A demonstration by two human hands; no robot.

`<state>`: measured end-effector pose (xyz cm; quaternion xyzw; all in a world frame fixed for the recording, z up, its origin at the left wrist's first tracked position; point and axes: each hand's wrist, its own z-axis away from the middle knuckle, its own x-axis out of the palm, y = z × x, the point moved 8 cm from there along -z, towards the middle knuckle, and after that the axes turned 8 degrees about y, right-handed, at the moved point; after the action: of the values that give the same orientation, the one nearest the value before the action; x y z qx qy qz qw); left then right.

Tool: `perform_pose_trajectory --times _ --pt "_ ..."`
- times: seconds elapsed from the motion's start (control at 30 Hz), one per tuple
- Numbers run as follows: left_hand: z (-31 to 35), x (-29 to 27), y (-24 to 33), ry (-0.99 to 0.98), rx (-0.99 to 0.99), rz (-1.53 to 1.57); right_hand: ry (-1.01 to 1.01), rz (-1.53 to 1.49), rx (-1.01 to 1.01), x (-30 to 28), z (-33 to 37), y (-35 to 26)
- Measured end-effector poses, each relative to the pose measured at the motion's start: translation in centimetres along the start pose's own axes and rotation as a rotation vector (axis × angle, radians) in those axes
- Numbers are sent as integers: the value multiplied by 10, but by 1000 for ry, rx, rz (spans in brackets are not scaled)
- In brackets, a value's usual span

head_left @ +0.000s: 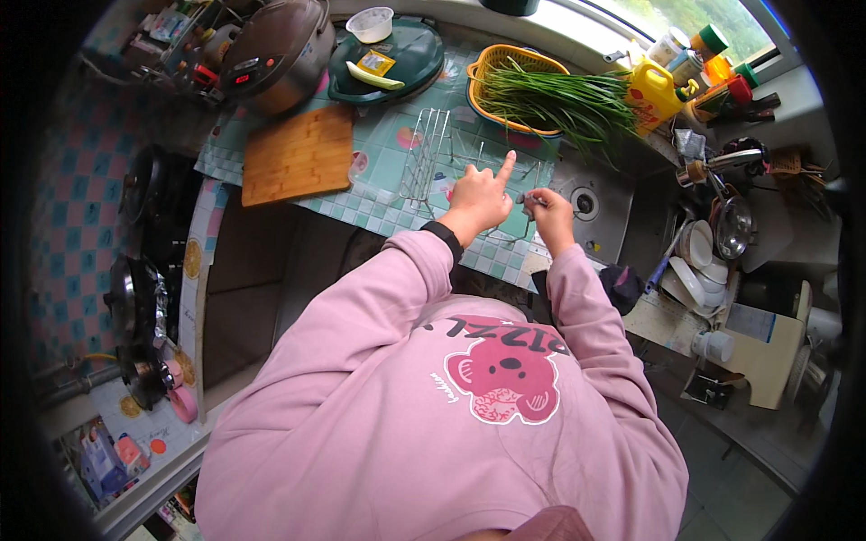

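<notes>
Both hands at a wire rack near the tabletop's front edge

In the head view, a thin metal wire rack (426, 153) sits on the green tiled-pattern tabletop (368, 194), near its front edge, its grid side toward the left and its thinner wires reaching under and around the hands. The left hand (481, 200) is over the rack, index finger stretched out and the other fingers curled; whether these grip a wire cannot be told. The right hand (552, 215) is just beside it, thumb and fingers pinched together on a small grey piece (528, 202) too small to make out, next to the wires.

To the left lies a wooden cutting board (298, 155), with a brown cooker (275, 59) behind it. Beside the cooker, a dark green oval cover (419, 65) carries a pale peeled vegetable (374, 78), a yellow packet (376, 62) and a clear plastic tub (370, 25). Beyond the hands, a yellow basket (478, 86) holds long green leaves (564, 95) that spill over its right side toward a yellow jug (653, 95). A steel sink (613, 203) lies to the right of the hands
</notes>
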<state>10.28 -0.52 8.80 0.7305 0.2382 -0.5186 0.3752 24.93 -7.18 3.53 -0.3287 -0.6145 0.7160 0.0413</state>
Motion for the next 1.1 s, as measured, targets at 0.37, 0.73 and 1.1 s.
perform_pose_trajectory --times 0.37,0.73,1.1 --pt "-2 0 0 9 -37 -21 -119 -15 -50 -4 28 -2" --pt "-1 3 1 1 6 -34 -92 103 -41 -1 18 -15" --pt "-4 3 0 -3 -20 -28 -90 104 -123 -4 44 -11"
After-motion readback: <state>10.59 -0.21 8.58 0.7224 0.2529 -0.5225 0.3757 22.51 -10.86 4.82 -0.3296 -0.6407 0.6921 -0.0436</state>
